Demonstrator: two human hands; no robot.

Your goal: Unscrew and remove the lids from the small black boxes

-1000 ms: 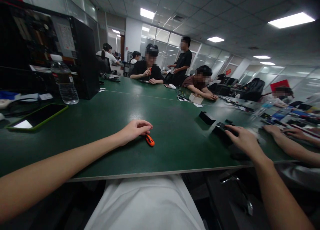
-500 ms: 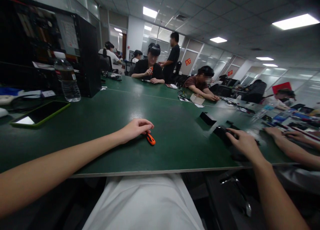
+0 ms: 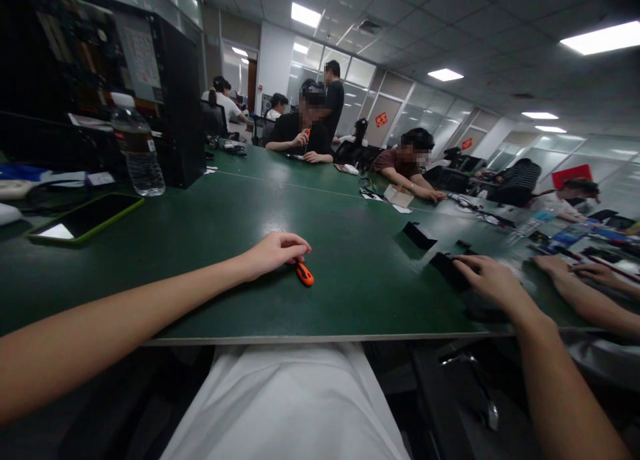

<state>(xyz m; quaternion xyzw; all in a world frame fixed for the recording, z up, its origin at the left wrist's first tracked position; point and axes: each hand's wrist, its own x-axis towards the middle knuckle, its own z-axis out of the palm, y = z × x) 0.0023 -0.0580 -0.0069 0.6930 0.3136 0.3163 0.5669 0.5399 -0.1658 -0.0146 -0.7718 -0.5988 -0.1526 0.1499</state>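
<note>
My left hand (image 3: 281,252) rests on the green table (image 3: 240,300) with its fingers curled, just above an orange and black handle (image 3: 305,274). The handle's upper end is hidden under the fingers. At the right, my right hand (image 3: 487,279) has its fingertips on a black object (image 3: 450,271) lying on the table; its fingers are bent over the object's right end. Another black piece (image 3: 419,236), angular in shape, lies to the upper left of it. A small dark part (image 3: 464,245) sits just beyond my right hand.
A phone (image 3: 87,218), a water bottle (image 3: 137,147) and a black computer case (image 3: 183,107) stand or lie at the left. A co-worker's hand (image 3: 553,267) rests close to my right arm. People sit across the table near a small box (image 3: 399,195).
The view has shifted slightly. The standing person in the background has moved left. My left hand stays by the orange handle, and my right hand remains at the black object.
</note>
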